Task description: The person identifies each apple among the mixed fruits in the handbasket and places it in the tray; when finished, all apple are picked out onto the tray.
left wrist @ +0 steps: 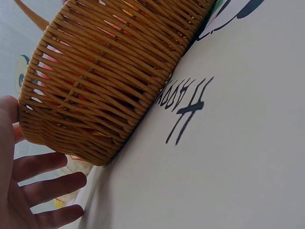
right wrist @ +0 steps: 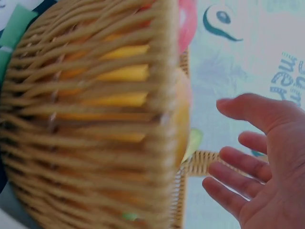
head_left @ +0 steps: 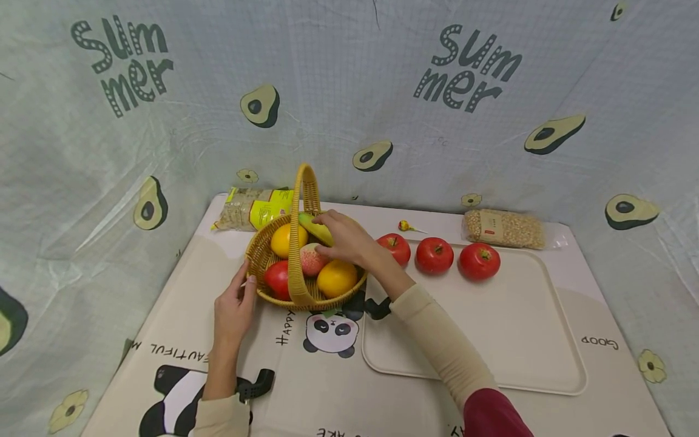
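A wicker basket [head_left: 273, 302] with a tall handle holds a green-tipped banana [head_left: 318, 229], a pinkish peach [head_left: 314, 260], two orange-yellow fruits [head_left: 337, 278] and a red fruit [head_left: 276, 279]. My left hand [head_left: 235, 309] touches the basket's left rim, and in the left wrist view its fingers [left wrist: 52, 188] spread loosely beside the wicker. Over the right side of the basket is my right hand [head_left: 347, 238], near the banana and peach. The right wrist view shows that hand [right wrist: 271, 162] with fingers apart and nothing between them.
Three red apples [head_left: 434, 255] line the back edge of a beige tray [head_left: 491, 328] on the right. Behind stand a yellow-labelled bag [head_left: 253, 208], a lollipop [head_left: 405, 226] and a bag of grains [head_left: 505, 229]. Printed cloth hangs behind the table.
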Demonstrator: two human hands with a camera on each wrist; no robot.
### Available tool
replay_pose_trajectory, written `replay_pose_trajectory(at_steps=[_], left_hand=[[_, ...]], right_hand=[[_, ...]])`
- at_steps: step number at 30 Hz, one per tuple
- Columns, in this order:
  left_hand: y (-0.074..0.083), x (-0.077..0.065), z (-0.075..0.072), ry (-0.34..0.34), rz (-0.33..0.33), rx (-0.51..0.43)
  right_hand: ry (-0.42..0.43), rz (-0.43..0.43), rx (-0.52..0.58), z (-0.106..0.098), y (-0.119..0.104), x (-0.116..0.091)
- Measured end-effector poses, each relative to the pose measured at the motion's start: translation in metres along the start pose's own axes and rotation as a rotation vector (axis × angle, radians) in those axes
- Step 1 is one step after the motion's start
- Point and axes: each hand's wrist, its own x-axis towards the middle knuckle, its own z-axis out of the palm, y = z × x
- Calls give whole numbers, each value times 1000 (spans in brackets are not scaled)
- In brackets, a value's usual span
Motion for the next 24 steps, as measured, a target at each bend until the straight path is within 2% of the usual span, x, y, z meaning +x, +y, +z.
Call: replay_pose_trajectory(at_steps=[10, 18, 21, 24], left_hand=[[1, 0, -1, -9, -1, 0], [1, 0, -1, -14, -5, -3], [1, 0, -1, -10, 2, -4], [0, 0, -1, -7, 10, -1]], right_hand=[[-122, -139, 0, 0, -25, 2], [-212, -324, -48, 17, -43, 10], [-249, -331, -59, 24, -50, 11], [-314, -282, -91, 29, -56, 10]])
